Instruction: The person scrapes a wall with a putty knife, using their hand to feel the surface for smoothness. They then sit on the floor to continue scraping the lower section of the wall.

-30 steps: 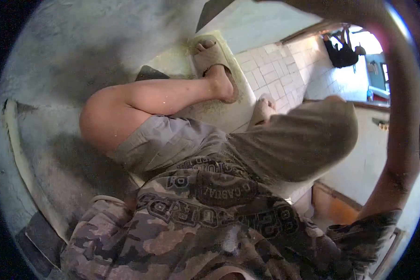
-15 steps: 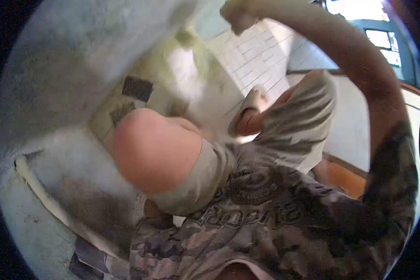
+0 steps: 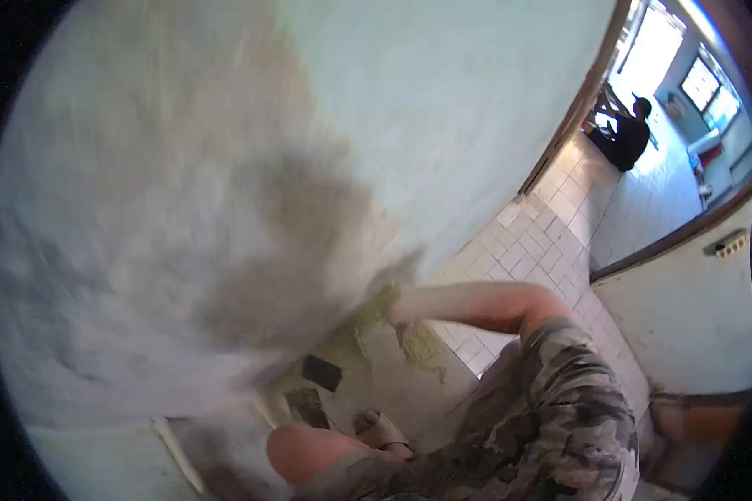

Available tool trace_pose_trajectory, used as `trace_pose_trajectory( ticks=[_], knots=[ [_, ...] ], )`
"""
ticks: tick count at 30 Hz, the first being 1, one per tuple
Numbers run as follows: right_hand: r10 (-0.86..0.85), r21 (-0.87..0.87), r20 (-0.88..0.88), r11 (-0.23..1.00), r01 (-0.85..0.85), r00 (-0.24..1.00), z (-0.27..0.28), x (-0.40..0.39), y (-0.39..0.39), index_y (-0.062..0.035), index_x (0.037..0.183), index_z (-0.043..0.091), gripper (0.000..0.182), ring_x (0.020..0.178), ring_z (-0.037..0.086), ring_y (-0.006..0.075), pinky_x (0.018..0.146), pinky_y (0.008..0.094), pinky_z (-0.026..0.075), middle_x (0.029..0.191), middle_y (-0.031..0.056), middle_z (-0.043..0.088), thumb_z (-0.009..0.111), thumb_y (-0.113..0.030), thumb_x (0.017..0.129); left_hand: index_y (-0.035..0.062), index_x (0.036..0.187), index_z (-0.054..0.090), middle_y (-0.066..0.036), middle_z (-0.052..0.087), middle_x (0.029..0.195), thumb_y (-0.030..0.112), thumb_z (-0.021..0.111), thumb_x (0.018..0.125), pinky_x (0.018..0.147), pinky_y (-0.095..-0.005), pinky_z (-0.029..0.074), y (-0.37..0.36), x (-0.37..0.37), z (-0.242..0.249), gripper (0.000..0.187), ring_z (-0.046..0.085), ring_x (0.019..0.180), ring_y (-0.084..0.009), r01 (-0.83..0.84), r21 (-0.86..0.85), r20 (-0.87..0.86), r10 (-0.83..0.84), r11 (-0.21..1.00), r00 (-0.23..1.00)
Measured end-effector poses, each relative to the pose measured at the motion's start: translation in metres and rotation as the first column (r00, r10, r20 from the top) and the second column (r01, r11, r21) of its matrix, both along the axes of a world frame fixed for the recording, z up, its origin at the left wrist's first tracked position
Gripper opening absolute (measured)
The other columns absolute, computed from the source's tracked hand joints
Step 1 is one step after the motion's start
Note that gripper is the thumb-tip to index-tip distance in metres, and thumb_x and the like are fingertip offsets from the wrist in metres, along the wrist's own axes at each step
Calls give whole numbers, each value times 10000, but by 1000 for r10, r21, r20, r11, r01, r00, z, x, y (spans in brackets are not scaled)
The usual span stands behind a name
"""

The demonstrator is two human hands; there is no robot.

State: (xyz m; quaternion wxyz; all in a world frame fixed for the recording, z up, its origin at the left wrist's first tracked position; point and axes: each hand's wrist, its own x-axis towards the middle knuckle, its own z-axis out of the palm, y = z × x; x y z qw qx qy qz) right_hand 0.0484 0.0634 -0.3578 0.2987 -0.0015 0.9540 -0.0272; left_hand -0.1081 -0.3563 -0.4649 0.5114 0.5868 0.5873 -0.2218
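My right arm (image 3: 485, 305) reaches down to the foot of a pale, patchy wall (image 3: 376, 92). At its end my right hand (image 3: 399, 306) is curled close to the wall surface. A yellowish-green smear or piece of material (image 3: 374, 311) shows beside its fingers. The fingers are blurred, and whatever they hold cannot be made out. Above the hand the wall carries a brownish-grey patch (image 3: 309, 209). My left hand is out of view.
Two dark flat squares, one a black piece (image 3: 322, 373), lie on the floor near my sandalled foot (image 3: 382, 432). A pale pipe (image 3: 178, 455) runs at lower left. Through the doorway a person in dark clothes (image 3: 631, 142) sits low. A socket strip (image 3: 731, 245) is on the right wall.
My right arm has come down from a raised position to the base of the wall. The view has turned, showing more wall and the far room with the seated person.
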Motion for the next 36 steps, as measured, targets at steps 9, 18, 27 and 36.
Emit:
trace_pose_trajectory(
  ticks=[9, 18, 27, 36],
  knots=[
    [-909, -605, 363, -397, 690, -206, 192, 194, 7, -64, 1033, 695, 388, 653, 611, 222, 557, 392, 492, 780, 119, 654, 652, -375, 805, 87, 1008, 670, -149, 676, 1022, 344, 482, 919, 774, -426, 526, 104, -58, 298, 332, 668, 894, -315, -393, 12, -207, 387, 919, 898],
    [-963, -205, 231, -186, 961, -137, 528, 362, -149, -34, 953, 688, 401, 982, 641, 379, 853, 471, 484, 947, 222, 677, 592, -404, 831, 52, 825, 686, -153, 689, 827, 356, 702, 779, 693, -358, 514, 125, 115, 676, 309, 673, 768, -292, -459, 151, 300, 401, 876, 865],
    [-838, -315, 83, 492, 812, 540, 611, 241, -130, -30, 1075, 612, 452, 934, 633, 422, 804, 501, 498, 966, 226, 666, 613, -415, 837, 77, 987, 688, -140, 698, 928, 359, 676, 815, 779, -382, 512, 153, 109, 780, 332, 668, 894, -288, -569, 334, 593, 302, 751, 747],
    [-837, -567, -96, 491, 661, 539, 637, 98, -93, 54, 850, 642, 395, 823, 647, 434, 700, 491, 501, 863, 298, 642, 523, -321, 889, 41, 1014, 645, -122, 667, 764, 465, 549, 903, 632, -396, 508, 226, 103, 670, 449, 651, 723, -246, -920, 204, 537, 747, 336, 392]
  ],
)
